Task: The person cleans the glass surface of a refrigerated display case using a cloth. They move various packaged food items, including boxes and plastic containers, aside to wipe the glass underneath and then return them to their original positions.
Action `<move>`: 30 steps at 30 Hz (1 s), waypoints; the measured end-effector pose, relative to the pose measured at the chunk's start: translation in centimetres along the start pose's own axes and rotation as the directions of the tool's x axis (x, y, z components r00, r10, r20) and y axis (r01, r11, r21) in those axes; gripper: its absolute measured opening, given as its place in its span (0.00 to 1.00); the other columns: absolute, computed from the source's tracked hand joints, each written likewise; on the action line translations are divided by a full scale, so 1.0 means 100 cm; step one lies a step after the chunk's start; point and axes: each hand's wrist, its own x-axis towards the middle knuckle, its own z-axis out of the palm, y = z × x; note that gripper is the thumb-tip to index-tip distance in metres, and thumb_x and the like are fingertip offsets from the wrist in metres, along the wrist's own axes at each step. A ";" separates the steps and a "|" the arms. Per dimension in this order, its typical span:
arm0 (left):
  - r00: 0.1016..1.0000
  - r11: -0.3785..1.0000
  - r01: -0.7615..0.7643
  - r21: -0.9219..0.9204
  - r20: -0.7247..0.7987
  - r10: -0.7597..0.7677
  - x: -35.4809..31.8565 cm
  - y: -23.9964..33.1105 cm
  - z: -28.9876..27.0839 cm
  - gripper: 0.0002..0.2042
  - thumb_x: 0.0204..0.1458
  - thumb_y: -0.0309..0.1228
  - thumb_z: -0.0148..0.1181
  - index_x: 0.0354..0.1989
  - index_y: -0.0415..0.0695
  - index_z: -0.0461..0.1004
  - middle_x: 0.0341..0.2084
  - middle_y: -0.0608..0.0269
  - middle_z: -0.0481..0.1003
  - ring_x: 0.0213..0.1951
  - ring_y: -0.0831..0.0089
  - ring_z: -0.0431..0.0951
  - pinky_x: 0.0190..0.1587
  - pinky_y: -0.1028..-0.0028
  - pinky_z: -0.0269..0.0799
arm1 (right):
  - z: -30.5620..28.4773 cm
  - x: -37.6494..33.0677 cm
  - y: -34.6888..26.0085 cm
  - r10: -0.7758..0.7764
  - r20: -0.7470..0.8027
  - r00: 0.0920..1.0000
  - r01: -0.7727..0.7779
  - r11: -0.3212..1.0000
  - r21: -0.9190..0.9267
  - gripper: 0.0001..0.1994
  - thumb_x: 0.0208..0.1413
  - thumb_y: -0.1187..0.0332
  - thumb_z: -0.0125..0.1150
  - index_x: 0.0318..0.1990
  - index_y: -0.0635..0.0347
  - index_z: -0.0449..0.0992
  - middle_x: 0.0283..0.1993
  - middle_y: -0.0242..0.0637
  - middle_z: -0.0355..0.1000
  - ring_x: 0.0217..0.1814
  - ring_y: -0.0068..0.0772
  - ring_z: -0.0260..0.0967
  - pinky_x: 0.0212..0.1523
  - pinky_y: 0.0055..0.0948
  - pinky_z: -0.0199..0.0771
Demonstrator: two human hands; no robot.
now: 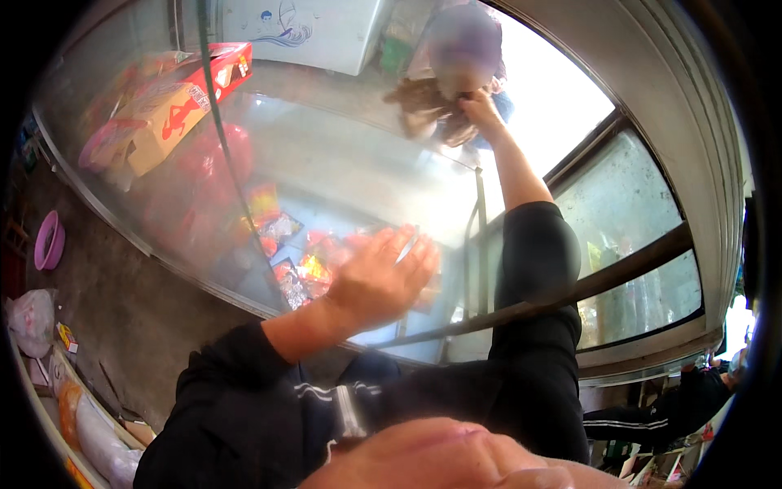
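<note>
My left hand (383, 273) lies palm down over the glass counter (318, 155), fingers stretched out and slightly apart. A thin white sliver shows between two of its fingers; I cannot tell if it is an object or a gap. Under the glass near it are small shiny packets (314, 267), red, yellow and silver. My right arm reaches far across the counter. At its end my right hand (481, 107) has its fingers closed, close to a person (464, 49) on the far side. Something brown and blurred (419, 96) is beside it; what my fingers hold cannot be made out.
An orange and red cardboard box (167, 114) stands at the back left of the counter, near a pink bag (216, 155). A dark metal bar (529, 308) crosses beside my right arm. A purple basin (50, 240) and plastic bags (32, 322) are at the left.
</note>
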 end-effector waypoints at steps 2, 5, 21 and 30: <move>1.000 1.000 -0.018 0.005 -0.019 0.018 0.002 0.000 0.003 0.16 0.45 0.31 0.57 0.44 0.47 0.77 0.45 0.60 0.77 0.49 0.63 0.77 0.52 0.65 0.70 | 0.008 0.002 0.017 -0.063 0.115 0.991 0.078 0.988 -0.135 0.33 0.45 0.78 0.47 0.65 0.59 0.59 0.68 0.51 0.53 0.73 0.48 0.45 0.70 0.34 0.42; 1.000 1.000 0.004 0.015 -0.011 -0.004 -0.002 0.001 0.002 0.15 0.45 0.31 0.57 0.44 0.47 0.76 0.44 0.60 0.77 0.49 0.63 0.77 0.52 0.65 0.70 | 0.020 -0.016 0.022 0.198 0.415 0.888 0.022 0.883 -0.468 0.33 0.48 0.79 0.47 0.66 0.51 0.60 0.66 0.50 0.56 0.72 0.47 0.48 0.69 0.34 0.48; 1.000 0.999 0.028 -0.021 0.003 -0.028 0.000 0.002 0.001 0.15 0.47 0.32 0.57 0.44 0.46 0.76 0.45 0.60 0.76 0.49 0.63 0.76 0.52 0.64 0.70 | 0.019 -0.024 0.011 0.258 0.467 0.846 0.145 0.731 -0.667 0.32 0.48 0.78 0.45 0.66 0.56 0.58 0.66 0.53 0.57 0.71 0.48 0.49 0.69 0.37 0.50; 0.999 0.999 0.033 -0.015 0.013 -0.032 -0.003 0.002 -0.003 0.16 0.46 0.32 0.57 0.45 0.46 0.76 0.45 0.60 0.76 0.49 0.63 0.76 0.53 0.65 0.69 | 0.019 -0.030 -0.018 0.131 0.235 0.963 0.107 0.616 -0.781 0.30 0.54 0.74 0.42 0.68 0.50 0.55 0.72 0.31 0.49 0.75 0.37 0.42 0.71 0.34 0.45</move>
